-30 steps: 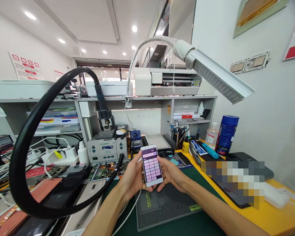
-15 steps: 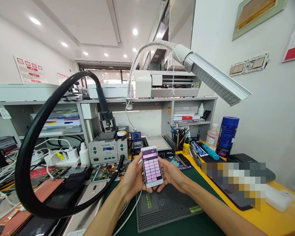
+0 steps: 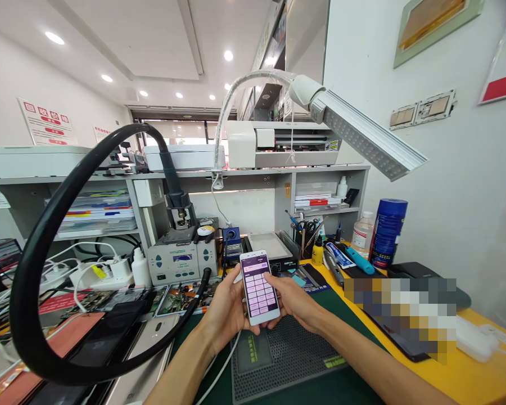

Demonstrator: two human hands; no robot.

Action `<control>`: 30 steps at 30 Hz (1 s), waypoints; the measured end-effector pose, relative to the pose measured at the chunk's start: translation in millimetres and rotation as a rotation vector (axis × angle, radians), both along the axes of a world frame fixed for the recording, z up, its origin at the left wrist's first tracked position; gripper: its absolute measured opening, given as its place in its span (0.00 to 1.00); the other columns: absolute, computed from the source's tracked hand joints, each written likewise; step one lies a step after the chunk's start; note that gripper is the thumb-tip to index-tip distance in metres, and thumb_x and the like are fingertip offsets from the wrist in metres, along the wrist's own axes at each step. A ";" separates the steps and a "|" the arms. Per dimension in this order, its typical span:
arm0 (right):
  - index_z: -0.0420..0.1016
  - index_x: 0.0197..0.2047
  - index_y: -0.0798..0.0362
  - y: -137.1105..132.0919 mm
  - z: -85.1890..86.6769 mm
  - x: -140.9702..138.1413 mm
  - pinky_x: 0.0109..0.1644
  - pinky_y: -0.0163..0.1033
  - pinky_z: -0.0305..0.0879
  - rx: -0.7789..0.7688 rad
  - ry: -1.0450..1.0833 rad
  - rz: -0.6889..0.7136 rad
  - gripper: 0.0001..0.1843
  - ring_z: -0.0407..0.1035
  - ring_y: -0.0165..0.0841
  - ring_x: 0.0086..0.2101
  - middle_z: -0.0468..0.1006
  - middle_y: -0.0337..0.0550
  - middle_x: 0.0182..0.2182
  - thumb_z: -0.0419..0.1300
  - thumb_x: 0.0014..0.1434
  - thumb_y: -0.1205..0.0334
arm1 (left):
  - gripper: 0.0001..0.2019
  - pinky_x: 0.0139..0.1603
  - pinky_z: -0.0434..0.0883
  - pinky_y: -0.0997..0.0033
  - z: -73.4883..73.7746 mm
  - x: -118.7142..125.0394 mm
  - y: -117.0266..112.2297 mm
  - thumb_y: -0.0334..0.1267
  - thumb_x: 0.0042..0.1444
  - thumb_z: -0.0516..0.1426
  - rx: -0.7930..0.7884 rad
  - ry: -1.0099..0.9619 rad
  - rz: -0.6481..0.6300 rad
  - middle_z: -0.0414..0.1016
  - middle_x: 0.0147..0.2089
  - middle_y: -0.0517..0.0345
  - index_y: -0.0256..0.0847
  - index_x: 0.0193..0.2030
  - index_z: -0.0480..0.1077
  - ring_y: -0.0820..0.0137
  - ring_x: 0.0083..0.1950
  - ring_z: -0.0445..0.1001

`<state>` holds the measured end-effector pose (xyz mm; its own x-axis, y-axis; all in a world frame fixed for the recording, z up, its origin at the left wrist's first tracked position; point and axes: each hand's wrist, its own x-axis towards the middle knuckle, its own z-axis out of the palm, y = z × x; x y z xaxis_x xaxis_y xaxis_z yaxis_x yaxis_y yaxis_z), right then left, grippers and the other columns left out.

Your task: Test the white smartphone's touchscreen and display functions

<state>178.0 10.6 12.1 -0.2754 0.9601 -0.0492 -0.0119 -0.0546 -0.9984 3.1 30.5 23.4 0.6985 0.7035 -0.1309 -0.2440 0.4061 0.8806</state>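
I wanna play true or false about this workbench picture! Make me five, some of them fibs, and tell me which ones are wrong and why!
1. The left hand is holding a white smartphone. True.
2. The right hand has its thumb over the screen. True.
3. The screen is all black. False: it is lit up, with rows of pale boxes.
4. A grey perforated mat lies on the green mat. True.
5. In the picture, the blue can stands left of the clear bottle. False: it stands right of it.
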 end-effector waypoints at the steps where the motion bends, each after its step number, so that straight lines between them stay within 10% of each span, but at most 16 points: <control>1: 0.76 0.41 0.60 0.4 -0.5 0.0 0.27 0.39 0.74 0.001 -0.005 -0.006 0.31 0.77 0.37 0.25 0.81 0.52 0.27 0.49 0.63 0.39 | 0.36 0.25 0.71 0.66 -0.4 0.1 -0.1 0.67 0.56 0.46 -0.004 0.002 0.002 0.75 0.40 0.43 0.38 0.56 0.68 0.58 0.34 0.76; 23: 0.77 0.45 0.57 -3.2 -0.8 -5.6 0.26 0.39 0.73 0.033 0.128 -0.066 0.32 0.76 0.37 0.25 0.82 0.50 0.30 0.46 0.64 0.38 | 0.33 0.26 0.70 0.67 -0.6 1.4 1.5 0.66 0.57 0.46 -0.053 -0.055 -0.040 0.73 0.39 0.48 0.42 0.56 0.66 0.60 0.32 0.75; 30: 0.72 0.52 0.57 -1.1 -0.1 -4.1 0.19 0.38 0.71 -0.162 0.128 -0.026 0.37 0.77 0.41 0.26 0.82 0.53 0.32 0.39 0.64 0.35 | 0.30 0.27 0.70 0.67 -10.3 1.5 10.7 0.64 0.59 0.45 -0.233 0.047 0.015 0.71 0.42 0.48 0.43 0.55 0.67 0.60 0.36 0.75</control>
<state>173.9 9.6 12.0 -0.2642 0.9494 -0.1701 -0.1415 -0.2126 -0.9668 4.6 41.2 13.2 0.6774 0.6608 -0.3233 -0.2124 0.5964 0.7741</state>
